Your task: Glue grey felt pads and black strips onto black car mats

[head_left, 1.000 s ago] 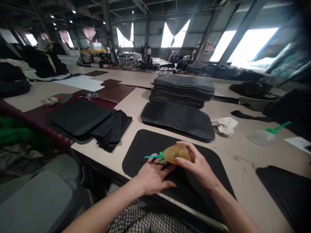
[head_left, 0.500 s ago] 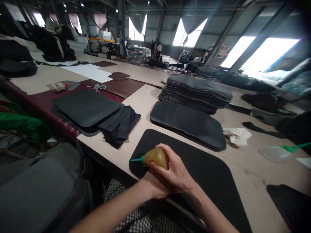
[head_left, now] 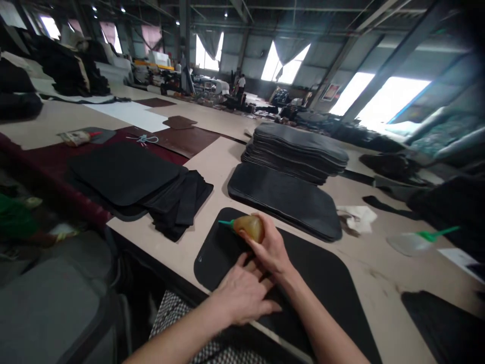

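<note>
My right hand (head_left: 271, 247) is wrapped round an amber glue bottle (head_left: 248, 227) with a green cap and a thin nozzle pointing left. The bottle is tilted on its side over a black rounded panel (head_left: 326, 273) at the table's front edge. A small pale wet spot (head_left: 200, 259) shows near the panel's left end. My left hand (head_left: 246, 288) lies on the panel just below the bottle, palm down with its fingers apart, holding nothing. Behind the panel lie a low stack of black panels (head_left: 284, 199) and a taller stack (head_left: 295, 151).
Black sheets (head_left: 125, 172) and dark strips (head_left: 185, 202) lie to the left. On the right are a crumpled white cloth (head_left: 359, 218), a clear bottle with a green nozzle (head_left: 409, 243) and another dark panel (head_left: 447, 323). A co-worker's green sleeve (head_left: 15, 217) shows at far left.
The bottle has moved up and away from the panel's left end. My left hand has come apart from the right and now lies spread on the panel. A pale spot now shows.
</note>
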Demonstrator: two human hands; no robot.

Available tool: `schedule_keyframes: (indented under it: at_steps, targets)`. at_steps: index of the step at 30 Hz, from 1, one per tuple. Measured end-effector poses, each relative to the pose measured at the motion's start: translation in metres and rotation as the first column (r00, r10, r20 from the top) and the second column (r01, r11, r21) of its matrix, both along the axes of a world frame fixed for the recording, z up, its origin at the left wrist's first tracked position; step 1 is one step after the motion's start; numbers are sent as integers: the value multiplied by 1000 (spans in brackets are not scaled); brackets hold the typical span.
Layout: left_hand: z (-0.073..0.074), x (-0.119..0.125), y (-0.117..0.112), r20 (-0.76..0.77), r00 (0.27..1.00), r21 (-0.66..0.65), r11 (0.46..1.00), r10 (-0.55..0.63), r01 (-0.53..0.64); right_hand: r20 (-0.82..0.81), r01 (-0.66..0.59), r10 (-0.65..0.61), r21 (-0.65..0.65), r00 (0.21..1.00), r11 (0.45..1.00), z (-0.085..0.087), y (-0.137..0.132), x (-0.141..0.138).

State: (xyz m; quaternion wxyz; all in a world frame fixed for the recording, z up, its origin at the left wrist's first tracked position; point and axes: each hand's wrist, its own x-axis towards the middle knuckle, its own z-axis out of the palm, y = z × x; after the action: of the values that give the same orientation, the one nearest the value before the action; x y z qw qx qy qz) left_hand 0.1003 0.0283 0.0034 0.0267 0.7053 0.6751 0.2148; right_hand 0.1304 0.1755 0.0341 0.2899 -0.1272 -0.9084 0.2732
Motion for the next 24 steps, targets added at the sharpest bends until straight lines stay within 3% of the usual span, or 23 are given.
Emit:
schedule_keyframes:
  at_steps: [6, 11, 14, 18, 24]
  targets:
    - [0, 2, 2, 18, 1000, 12, 1000, -5, 4, -66, 127, -123, 60, 990, 990, -9, 23, -13]
    - [-1, 4, 2, -1, 1000, -1, 1000, 1, -1, -41, 186, -184, 57, 982, 981, -1, 45, 16]
    - [-4, 5, 3, -35, 999, 0, 1000, -3, 3, -12, 250, -250, 65, 968, 966, 9, 62, 55]
    - [-5, 7, 5, -83, 997, -23, 1000, -11, 9, 41, 384, -389, 93, 920, 918, 21, 89, 128]
    - [-7, 10, 8, -202, 979, -33, 999, -23, 17, 78, 635, -644, 112, 761, 764, 19, 125, 237]
